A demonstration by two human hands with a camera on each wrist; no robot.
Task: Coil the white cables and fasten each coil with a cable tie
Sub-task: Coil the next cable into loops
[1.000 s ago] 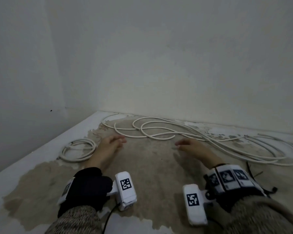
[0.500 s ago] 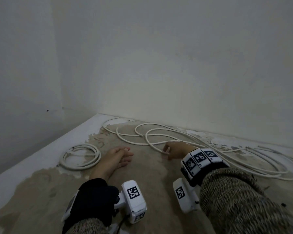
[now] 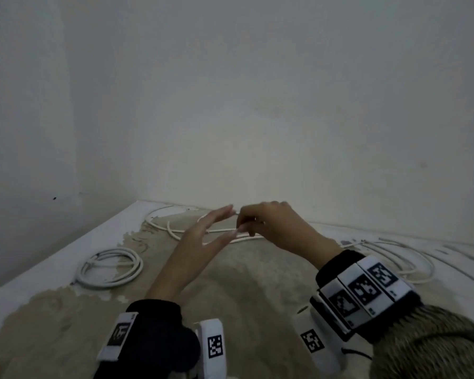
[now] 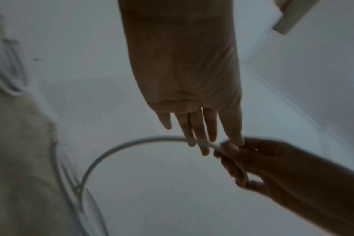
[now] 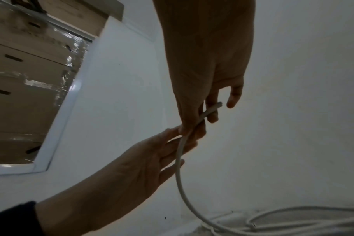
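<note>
A long white cable (image 3: 411,259) lies in loose loops on the floor along the far wall. My right hand (image 3: 244,227) is raised above the floor and pinches this cable (image 5: 179,167) a little below its cut end. My left hand (image 3: 226,221) is raised beside it, fingers straight, and its fingers (image 5: 172,143) touch the cable just under the right hand's pinch. From there the cable (image 4: 119,145) curves down in an arc to the floor. A second white cable lies as a round coil (image 3: 110,269) on the floor at the left.
Two pale walls (image 3: 257,119) meet at a corner behind the cables. The floor (image 3: 244,291) has a worn beige patch with white edges. Stacked cardboard boxes (image 5: 30,79) show past a white frame in the right wrist view.
Both hands have lifted off the floor. My right hand reached to the loose cable, took its end and raised it to meet my left hand, which has turned up and straightened.
</note>
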